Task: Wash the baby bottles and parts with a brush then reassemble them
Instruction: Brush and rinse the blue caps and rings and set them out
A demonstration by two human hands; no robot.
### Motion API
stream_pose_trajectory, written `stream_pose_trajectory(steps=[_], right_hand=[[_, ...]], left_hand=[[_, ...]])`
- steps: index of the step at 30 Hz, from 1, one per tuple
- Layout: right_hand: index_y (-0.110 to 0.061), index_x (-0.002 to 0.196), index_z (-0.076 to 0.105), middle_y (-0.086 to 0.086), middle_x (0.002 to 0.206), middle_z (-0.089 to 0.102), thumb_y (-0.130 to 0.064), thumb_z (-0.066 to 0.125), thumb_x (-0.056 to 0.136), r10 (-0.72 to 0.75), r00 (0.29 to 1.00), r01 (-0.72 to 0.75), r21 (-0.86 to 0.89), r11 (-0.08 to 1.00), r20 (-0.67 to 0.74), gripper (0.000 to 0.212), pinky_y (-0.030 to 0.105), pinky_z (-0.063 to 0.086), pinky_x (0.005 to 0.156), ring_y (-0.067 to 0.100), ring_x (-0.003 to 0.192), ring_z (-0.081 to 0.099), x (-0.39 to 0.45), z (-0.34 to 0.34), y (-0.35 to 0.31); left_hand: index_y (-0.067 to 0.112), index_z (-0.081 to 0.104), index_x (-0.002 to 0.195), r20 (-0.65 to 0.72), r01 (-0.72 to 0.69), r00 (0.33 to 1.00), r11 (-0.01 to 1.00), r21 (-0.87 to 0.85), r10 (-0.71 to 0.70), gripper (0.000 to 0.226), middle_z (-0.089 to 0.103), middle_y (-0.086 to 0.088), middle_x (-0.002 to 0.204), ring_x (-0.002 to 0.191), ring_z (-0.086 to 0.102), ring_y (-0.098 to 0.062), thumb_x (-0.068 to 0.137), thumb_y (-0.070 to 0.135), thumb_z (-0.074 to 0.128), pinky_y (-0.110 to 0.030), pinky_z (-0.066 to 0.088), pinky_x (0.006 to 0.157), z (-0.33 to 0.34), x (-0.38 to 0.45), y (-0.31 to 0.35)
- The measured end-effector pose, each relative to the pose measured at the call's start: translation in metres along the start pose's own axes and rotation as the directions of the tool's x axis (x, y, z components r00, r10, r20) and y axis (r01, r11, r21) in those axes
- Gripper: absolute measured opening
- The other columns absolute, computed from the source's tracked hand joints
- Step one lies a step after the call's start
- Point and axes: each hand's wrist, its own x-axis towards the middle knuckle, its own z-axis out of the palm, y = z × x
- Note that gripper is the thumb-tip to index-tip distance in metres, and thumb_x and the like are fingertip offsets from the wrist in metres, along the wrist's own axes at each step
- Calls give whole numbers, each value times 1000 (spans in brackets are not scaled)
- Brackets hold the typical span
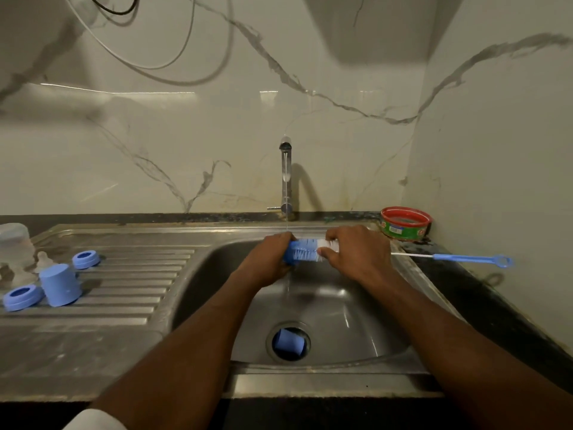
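Over the sink basin (356, 321), both of my hands hold a bottle brush (305, 251) crosswise under a thin stream from the tap (286, 181). My left hand (273, 259) is closed around the blue tip end of the bristle head. I cannot tell whether a small part sits in that palm. My right hand (356, 252) pinches the white end of the bristles, and the wire and blue loop handle (471, 259) stick out to the right. On the drainboard at the left lie two blue collar rings (86, 259) (22, 297), an upturned blue cap (59, 285), a clear nipple (43, 260) and a clear bottle (15, 240).
Another blue cap (290, 341) lies in the sink drain. A red and green tub (405, 223) stands in the back right corner against the wall. The ribbed steel drainboard (130, 293) runs to the left, and a dark counter edge (496, 305) to the right.
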Motion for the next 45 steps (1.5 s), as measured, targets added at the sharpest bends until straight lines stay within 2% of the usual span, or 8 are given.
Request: stream_pose_trajectory(steps=[4, 9, 14, 21, 36, 38, 41, 45], right_hand=[[-34, 110, 70, -5, 93, 69, -58, 64, 88, 66, 998, -66, -32, 997, 22, 33, 36, 54, 76, 18, 87, 64, 4, 2, 10], [-36, 121, 66, -6, 109, 70, -59, 64, 90, -111, 987, 111, 8, 994, 118, 38, 32, 48, 80, 14, 96, 61, 4, 1, 14], [-40, 117, 65, -9, 102, 70, -64, 59, 88, -285, 957, 287, -40, 957, 56, 37, 29, 38, 66, 14, 90, 62, -1, 1, -6], [-34, 115, 68, -7, 101, 69, -59, 65, 88, 23, 998, -23, 15, 1000, 54, 37, 29, 41, 72, 13, 88, 58, 1, 10, -2], [-29, 120, 67, 0, 115, 68, -49, 74, 83, 35, 964, 4, -149, 989, 264, 42, 31, 43, 77, 20, 104, 65, 1, 18, 12], [-28, 120, 68, 0, 116, 67, -45, 74, 84, 31, 965, 12, -162, 987, 260, 41, 32, 42, 77, 21, 106, 65, 0, 16, 10], [-27, 116, 70, 0, 114, 68, -42, 73, 84, 19, 958, 27, -155, 988, 286, 35, 31, 44, 79, 21, 106, 65, -2, 20, 10], [-20, 117, 70, 4, 119, 68, -40, 71, 88, 12, 947, 33, -134, 990, 320, 35, 37, 49, 93, 24, 110, 64, 0, 24, 7]], left_hand=[[25, 46, 138, 58, -6, 998, 995, -104, 12, 60, 53, -1, 141, 126, 52, -15, 87, 20, 76, -34, 45, 107, 2, 2, 2], [28, 50, 116, -60, 7, 998, 992, -123, -14, 58, 57, 4, 124, 107, 60, -12, 74, 24, 88, -26, 55, 85, -4, 0, -2], [21, 41, 143, 95, 125, 988, 992, -18, -123, 89, 48, -3, 140, 124, 52, -20, 71, 37, 90, -37, 48, 104, 2, -7, -8], [14, 42, 147, 211, 107, 975, 980, -167, -71, 65, 53, -10, 145, 131, 52, -23, 91, 21, 75, -33, 41, 108, 1, -4, 4], [26, 59, 132, 34, 72, 994, 873, 483, -101, 54, 51, -2, 132, 120, 49, -22, 83, 19, 79, -38, 49, 99, -1, -4, 11], [27, 58, 131, 14, 109, 992, 898, 427, -128, 54, 57, 0, 129, 119, 52, -19, 82, 27, 81, -36, 49, 97, 6, -5, 10], [21, 59, 130, -33, 278, 960, 961, -15, -278, 57, 64, -2, 126, 114, 61, -16, 80, 32, 84, -30, 51, 95, 15, -4, 6], [12, 59, 128, -121, 374, 892, 860, -347, -436, 58, 69, -6, 120, 103, 68, -16, 80, 31, 85, -25, 53, 86, 13, 7, 6]])
